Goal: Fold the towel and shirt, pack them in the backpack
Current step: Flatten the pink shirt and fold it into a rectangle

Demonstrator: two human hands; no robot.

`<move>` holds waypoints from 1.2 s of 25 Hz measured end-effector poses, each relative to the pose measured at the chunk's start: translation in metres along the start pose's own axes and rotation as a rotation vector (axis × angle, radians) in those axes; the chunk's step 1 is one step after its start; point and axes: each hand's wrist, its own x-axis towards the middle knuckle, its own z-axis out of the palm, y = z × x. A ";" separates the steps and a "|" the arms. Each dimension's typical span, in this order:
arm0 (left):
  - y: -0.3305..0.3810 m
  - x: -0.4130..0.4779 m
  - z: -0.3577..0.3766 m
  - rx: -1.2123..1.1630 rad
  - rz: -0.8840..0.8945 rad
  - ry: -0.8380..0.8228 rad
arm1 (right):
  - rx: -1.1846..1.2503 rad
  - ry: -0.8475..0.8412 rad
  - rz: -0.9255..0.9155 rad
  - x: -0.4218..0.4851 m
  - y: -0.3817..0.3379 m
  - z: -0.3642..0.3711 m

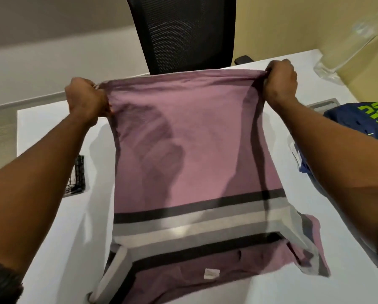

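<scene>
A mauve shirt [205, 132] with dark, grey and white stripes is stretched up off the white table [52, 227]. My left hand [86, 99] grips its far left corner and my right hand [281, 81] grips its far right corner. The shirt's near part, with a small white label [210, 274], lies on the table close to me. A dark blue fabric item with bright green lettering [363, 119] lies at the right edge, partly behind my right forearm. I cannot tell whether that item is the backpack. No towel is clearly visible.
A black mesh office chair [183, 34] stands behind the table's far edge. A black-and-white patterned cloth [77, 175] lies on the left, partly under my left forearm. A clear plastic object [348, 44] sits at the far right. A grey cable hatch [323, 104] is set into the table.
</scene>
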 end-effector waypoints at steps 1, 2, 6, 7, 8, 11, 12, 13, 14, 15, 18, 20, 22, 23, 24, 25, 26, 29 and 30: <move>-0.003 0.004 0.007 -0.091 -0.064 -0.026 | 0.073 -0.011 0.018 -0.002 -0.005 0.003; -0.003 0.001 0.015 -0.112 -0.084 -0.006 | 0.075 -0.014 0.008 -0.008 -0.009 0.006; -0.018 -0.090 0.064 0.034 0.134 -0.069 | -0.006 -0.075 -0.148 -0.084 -0.006 0.033; -0.030 -0.118 0.081 0.054 0.174 -0.133 | 0.030 -0.125 -0.190 -0.113 -0.002 0.043; -0.047 -0.139 0.098 0.113 0.213 -0.181 | 0.054 -0.180 -0.218 -0.141 0.004 0.054; -0.102 -0.177 0.127 0.459 0.298 -0.201 | -0.055 -0.327 -0.255 -0.201 0.025 0.085; -0.115 -0.182 0.128 0.526 0.323 -0.177 | -0.122 -0.366 -0.257 -0.212 0.031 0.092; -0.125 -0.187 0.128 0.583 0.366 -0.152 | -0.172 -0.402 -0.262 -0.220 0.038 0.097; -0.132 -0.190 0.127 0.629 0.406 -0.124 | -0.200 -0.420 -0.277 -0.224 0.044 0.100; -0.136 -0.190 0.125 0.648 0.425 -0.112 | -0.209 -0.431 -0.291 -0.225 0.049 0.102; -0.131 -0.196 0.111 0.627 0.409 -0.125 | -0.177 -0.461 -0.317 -0.230 0.056 0.095; -0.129 -0.221 0.097 0.586 0.425 -0.126 | -0.114 -0.461 -0.331 -0.248 0.051 0.079; -0.132 -0.261 0.083 0.539 0.479 -0.190 | -0.021 -0.445 -0.384 -0.284 0.046 0.055; -0.134 -0.284 0.080 0.519 0.512 -0.246 | 0.013 -0.443 -0.411 -0.307 0.046 0.040; -0.138 -0.308 0.078 0.502 0.538 -0.303 | 0.032 -0.450 -0.426 -0.329 0.046 0.026; -0.142 -0.333 0.076 0.485 0.558 -0.344 | 0.034 -0.457 -0.424 -0.351 0.050 0.016; -0.147 -0.357 0.073 0.472 0.577 -0.355 | 0.026 -0.460 -0.408 -0.373 0.057 0.007; -0.176 -0.417 0.061 0.517 0.645 -0.333 | -0.003 -0.480 -0.401 -0.427 0.087 -0.014; -0.187 -0.432 0.056 0.531 0.659 -0.331 | -0.010 -0.481 -0.429 -0.439 0.099 -0.019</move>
